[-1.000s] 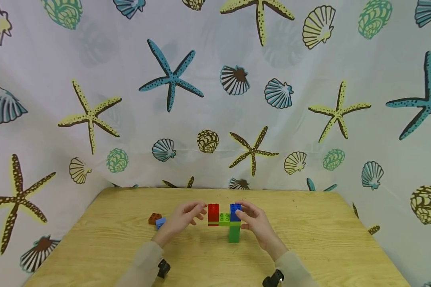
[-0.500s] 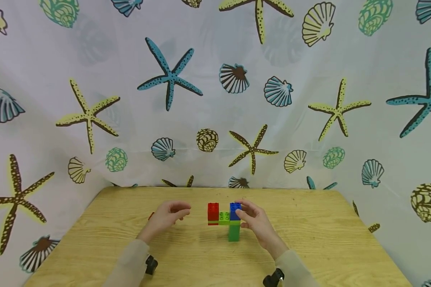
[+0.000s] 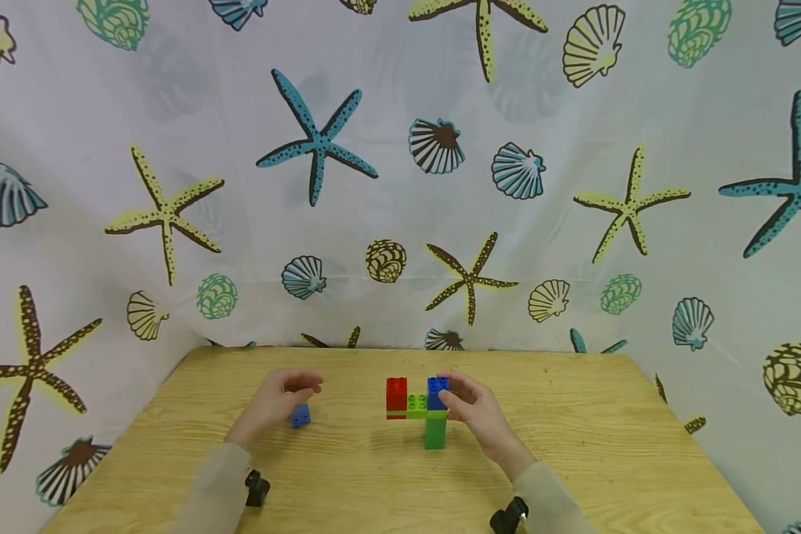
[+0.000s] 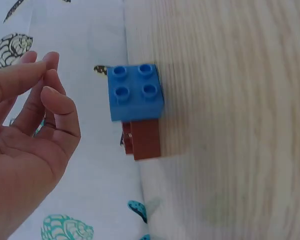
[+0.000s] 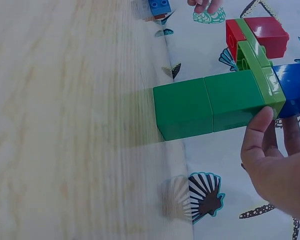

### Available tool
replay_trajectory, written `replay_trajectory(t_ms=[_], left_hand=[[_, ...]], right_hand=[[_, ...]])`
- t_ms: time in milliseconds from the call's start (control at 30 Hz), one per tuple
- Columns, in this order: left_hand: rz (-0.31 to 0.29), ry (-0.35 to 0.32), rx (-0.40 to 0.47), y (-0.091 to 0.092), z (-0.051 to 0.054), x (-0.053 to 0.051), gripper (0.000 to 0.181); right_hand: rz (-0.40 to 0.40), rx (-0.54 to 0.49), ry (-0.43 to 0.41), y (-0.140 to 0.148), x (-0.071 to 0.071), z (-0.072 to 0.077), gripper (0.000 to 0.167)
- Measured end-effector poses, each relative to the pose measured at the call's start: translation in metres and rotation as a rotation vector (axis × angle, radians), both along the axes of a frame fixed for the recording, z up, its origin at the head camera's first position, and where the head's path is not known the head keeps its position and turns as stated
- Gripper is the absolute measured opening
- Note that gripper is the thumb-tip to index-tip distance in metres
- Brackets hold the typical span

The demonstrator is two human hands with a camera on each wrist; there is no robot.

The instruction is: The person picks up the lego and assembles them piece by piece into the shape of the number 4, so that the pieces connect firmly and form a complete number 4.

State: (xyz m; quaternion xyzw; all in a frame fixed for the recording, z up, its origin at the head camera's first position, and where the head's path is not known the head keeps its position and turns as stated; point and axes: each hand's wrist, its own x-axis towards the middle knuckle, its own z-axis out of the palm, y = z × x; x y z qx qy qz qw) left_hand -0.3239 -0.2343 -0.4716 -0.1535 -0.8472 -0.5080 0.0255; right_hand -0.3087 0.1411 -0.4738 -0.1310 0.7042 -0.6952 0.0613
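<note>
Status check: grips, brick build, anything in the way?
Right grip on brick build. Build upright. Left grip holding nothing, near loose blue brick. No obstruction seen.

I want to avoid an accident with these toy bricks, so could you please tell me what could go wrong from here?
The red brick sits over the unsupported end of the lime-green bar, so the dark green column might tip if the right hand lets go of the dark blue brick.

The left hand, close to the light blue brick, could bump it into the brown brick.
</note>
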Motion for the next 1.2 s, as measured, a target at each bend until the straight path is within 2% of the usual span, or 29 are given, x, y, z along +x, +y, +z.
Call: replay_trajectory(t_ms=[233, 467, 600, 767, 900, 1033, 1200], left_hand=[[-0.014, -0.004, -0.048, -0.021, -0.004, -0.003, 0.03], [-0.019, -0.045, -0.011, -0.033, -0.009, -0.008, 0.034], [-0.012, -0.074, -0.031, -0.039, -0.013, -0.011, 0.036], [0.01, -0.122, -0.054, -0.044, -0.017, -0.016, 0.04], [-0.014, -0.159, -0.034, -0.046, -0.021, -0.02, 0.045], [-0.043, -0.168, -0.03, -0.047, -0.024, -0.022, 0.047], [-0.034, -0.188, -0.04, -0.047, -0.028, -0.024, 0.048]], right_hand=[[0.009, -0.004, 0.03, 0.0, -0.001, -0.001, 0.04], [0.014, -0.013, 0.041, 0.001, 0.001, 0.0, 0.042], [0.02, -0.009, 0.044, 0.001, 0.001, 0.0, 0.043], [0.021, -0.007, 0.041, 0.001, 0.001, 0.0, 0.043], [0.024, -0.007, 0.039, 0.001, 0.0, 0.0, 0.043], [0.026, -0.006, 0.035, 0.001, -0.001, -0.001, 0.044], [0.027, -0.008, 0.03, 0.002, -0.001, -0.001, 0.044]])
